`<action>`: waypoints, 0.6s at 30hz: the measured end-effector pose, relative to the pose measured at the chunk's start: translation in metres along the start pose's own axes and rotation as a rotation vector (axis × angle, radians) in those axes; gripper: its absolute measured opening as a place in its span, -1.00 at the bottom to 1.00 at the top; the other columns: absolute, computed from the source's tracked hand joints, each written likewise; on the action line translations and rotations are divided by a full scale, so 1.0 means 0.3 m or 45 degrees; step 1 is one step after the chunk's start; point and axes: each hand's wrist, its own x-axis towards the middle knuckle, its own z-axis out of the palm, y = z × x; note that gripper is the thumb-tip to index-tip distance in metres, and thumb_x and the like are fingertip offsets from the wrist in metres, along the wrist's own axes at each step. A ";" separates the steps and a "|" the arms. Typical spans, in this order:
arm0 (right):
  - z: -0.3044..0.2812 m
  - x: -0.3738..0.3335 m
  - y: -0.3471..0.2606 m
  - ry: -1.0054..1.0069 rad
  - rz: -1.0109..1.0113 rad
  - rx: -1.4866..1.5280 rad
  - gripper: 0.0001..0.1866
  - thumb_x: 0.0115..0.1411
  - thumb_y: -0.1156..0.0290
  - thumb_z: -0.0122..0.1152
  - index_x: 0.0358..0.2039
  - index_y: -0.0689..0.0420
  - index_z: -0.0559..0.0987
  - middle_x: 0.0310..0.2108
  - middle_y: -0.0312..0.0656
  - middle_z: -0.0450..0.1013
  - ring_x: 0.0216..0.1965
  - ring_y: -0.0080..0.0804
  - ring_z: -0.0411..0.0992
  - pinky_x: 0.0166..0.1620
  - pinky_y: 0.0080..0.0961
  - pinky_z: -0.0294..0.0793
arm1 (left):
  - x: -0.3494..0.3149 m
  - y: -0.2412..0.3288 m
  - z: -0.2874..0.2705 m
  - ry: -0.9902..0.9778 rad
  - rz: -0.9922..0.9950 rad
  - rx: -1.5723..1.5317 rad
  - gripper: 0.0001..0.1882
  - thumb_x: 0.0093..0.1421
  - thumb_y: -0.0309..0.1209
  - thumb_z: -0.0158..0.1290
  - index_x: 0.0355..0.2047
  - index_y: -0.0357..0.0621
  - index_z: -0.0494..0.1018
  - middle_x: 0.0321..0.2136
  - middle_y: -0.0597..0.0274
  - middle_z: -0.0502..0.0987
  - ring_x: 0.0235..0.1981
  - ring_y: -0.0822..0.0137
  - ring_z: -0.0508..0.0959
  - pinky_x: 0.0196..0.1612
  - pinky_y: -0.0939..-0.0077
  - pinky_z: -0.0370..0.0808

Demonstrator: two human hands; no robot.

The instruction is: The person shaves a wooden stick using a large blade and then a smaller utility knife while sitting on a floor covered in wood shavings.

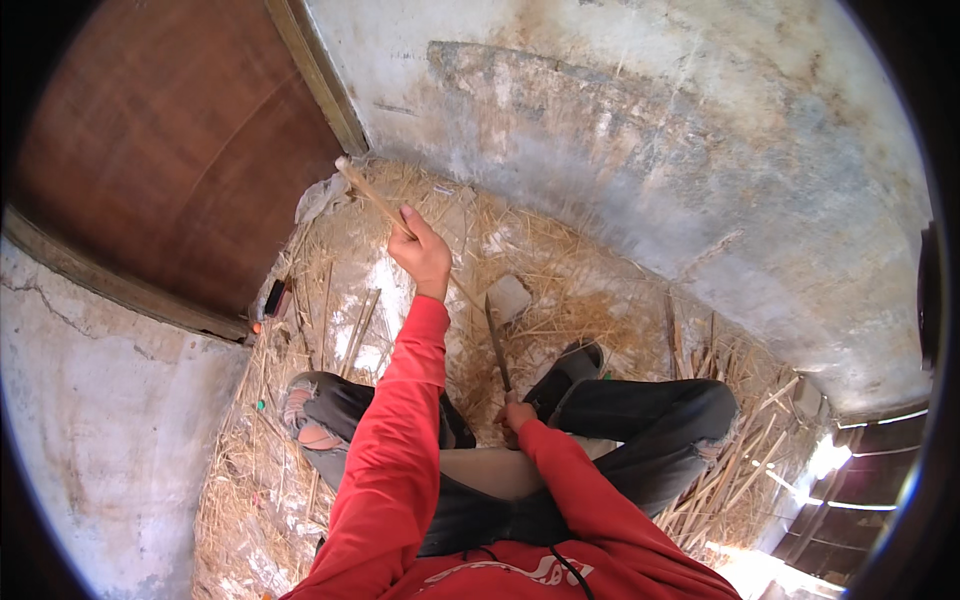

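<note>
My left hand [422, 258] is stretched out ahead of me, its fingers wrapped round a pale wooden stick [372, 195]. The stick slants from the far left, through my grip, down toward the middle. Close to my lap, my right hand [515, 412] is closed on the handle of a long knife [497, 340]. Its dark, narrow blade points away from me, the tip near the stick's lower end; I cannot tell whether they touch. Beyond the knife lies a greyish stone block [510, 298] on the straw-strewn floor [570, 315].
My bent legs [640, 415] frame the work area. Several cut sticks [740, 460] are piled at the right, with thinner ones [360, 330] at the left. A small dark box [275, 297] lies by the brown door panel [170, 150]. A stained wall [640, 150] rises ahead.
</note>
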 end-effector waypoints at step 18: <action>-0.045 -0.128 -0.178 0.027 -0.174 0.060 -0.80 0.07 0.39 0.20 -0.51 0.29 0.60 -0.71 -0.16 0.35 -0.74 -0.28 0.36 -0.61 -0.30 0.33 | -0.067 0.012 0.059 -0.111 0.136 0.040 -0.46 0.45 -0.20 -0.15 -0.71 -0.13 0.17 -0.82 0.44 0.19 -0.74 0.58 0.16 -0.64 0.44 0.07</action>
